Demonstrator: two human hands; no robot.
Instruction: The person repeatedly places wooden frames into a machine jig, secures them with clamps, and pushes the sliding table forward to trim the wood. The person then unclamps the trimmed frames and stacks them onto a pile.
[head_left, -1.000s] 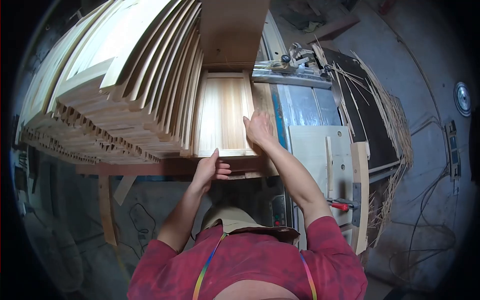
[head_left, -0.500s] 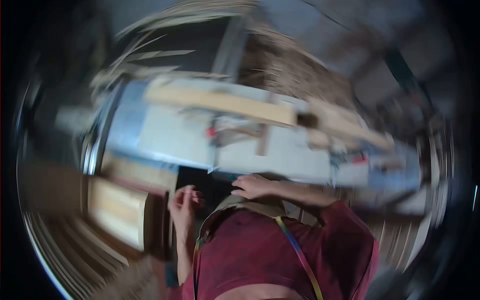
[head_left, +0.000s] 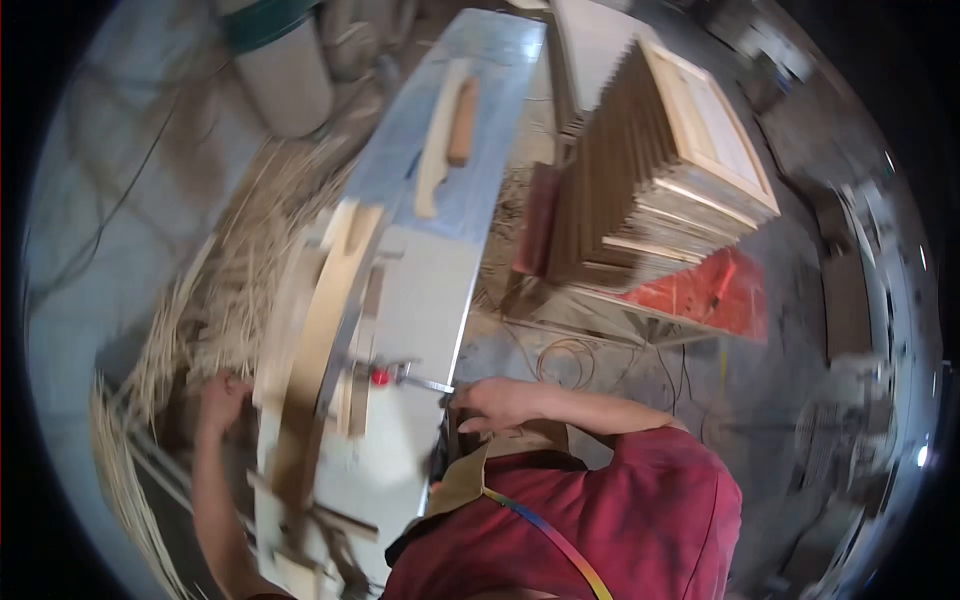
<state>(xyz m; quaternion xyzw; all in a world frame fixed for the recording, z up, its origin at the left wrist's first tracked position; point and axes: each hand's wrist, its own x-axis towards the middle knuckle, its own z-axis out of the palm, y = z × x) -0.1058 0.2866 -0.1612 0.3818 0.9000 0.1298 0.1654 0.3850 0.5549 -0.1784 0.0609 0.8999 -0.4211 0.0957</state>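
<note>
Right hand (head_left: 490,402), fingers loosely bent, is by the clamp (head_left: 427,383); left hand (head_left: 226,395), half curled, is near the offcuts (head_left: 218,325). Too blurry to tell if either's holding anything. Kinda between moves; crossing over means clearing the long board (head_left: 322,300). Stacked panels (head_left: 752,170) sit beyond the table (head_left: 505,95), right side.

One long table (head_left: 505,75), one red-knobbed clamp (head_left: 380,376) on it, one stack of framed panels (head_left: 715,130) to its right, one green-banded bin (head_left: 288,85) to its left

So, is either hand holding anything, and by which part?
Nothing shows in the left hand or the right hand, near the bar clamp, though blur leaves it uncertain.
</note>
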